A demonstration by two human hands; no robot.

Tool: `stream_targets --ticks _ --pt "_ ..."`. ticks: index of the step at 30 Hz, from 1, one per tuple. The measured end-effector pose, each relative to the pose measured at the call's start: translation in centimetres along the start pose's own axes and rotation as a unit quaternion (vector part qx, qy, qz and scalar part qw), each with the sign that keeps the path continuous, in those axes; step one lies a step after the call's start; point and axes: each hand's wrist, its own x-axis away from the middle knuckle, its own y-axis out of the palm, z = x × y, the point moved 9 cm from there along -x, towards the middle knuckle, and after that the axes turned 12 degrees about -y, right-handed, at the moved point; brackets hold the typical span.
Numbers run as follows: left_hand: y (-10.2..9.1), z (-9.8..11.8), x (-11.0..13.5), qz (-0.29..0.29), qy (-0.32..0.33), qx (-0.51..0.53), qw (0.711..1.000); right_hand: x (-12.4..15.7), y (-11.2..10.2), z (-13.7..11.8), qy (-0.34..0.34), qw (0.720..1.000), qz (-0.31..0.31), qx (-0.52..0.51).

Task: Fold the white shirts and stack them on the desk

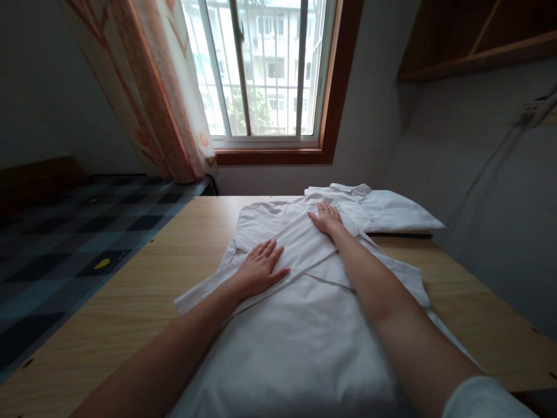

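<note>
The left hand (261,268) is lying flat, fingers spread and gripping nothing, on the white shirt (304,337) spread across the bench (143,290); the right hand (326,218) is pressing likewise farther up, seemingly pinning the folded sleeve (300,241) flat.

Both arms reach forward, bare and nearly straight. The left hand (261,268) lies flat, palm down, with its fingers stretched out and a little apart. The right hand (326,219) reaches farther ahead, also flat and palm down, fingers pointing away. The two hands do not touch each other.
</note>
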Motion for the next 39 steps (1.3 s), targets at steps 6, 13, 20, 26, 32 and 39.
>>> stream_targets --ticks 6,13,20,26,32,39 --pt "0.2 -0.2 0.0 0.004 0.000 0.005 1.000 -1.6 0.1 1.9 0.023 0.999 -0.020 -0.008" --pt "0.2 -0.1 0.1 -0.010 0.000 0.017 1.000 -2.8 0.2 3.2 0.031 0.999 -0.012 -0.015" --pt "0.1 0.0 0.3 -0.011 -0.005 0.024 1.000 -3.5 0.0 4.0 0.032 0.999 -0.005 -0.010" --pt "0.2 -0.1 0.2 -0.010 -0.002 0.024 1.000 -3.2 -0.9 4.0 0.021 0.998 0.059 0.002" --pt "0.3 0.0 0.1 -0.012 -0.002 0.019 1.000 -1.1 -4.2 3.3 0.015 0.978 0.207 0.030" --pt "0.0 0.1 0.0 -0.002 0.004 0.028 1.000 1.9 -5.5 -5.6 -0.215 0.960 0.176 -0.021"
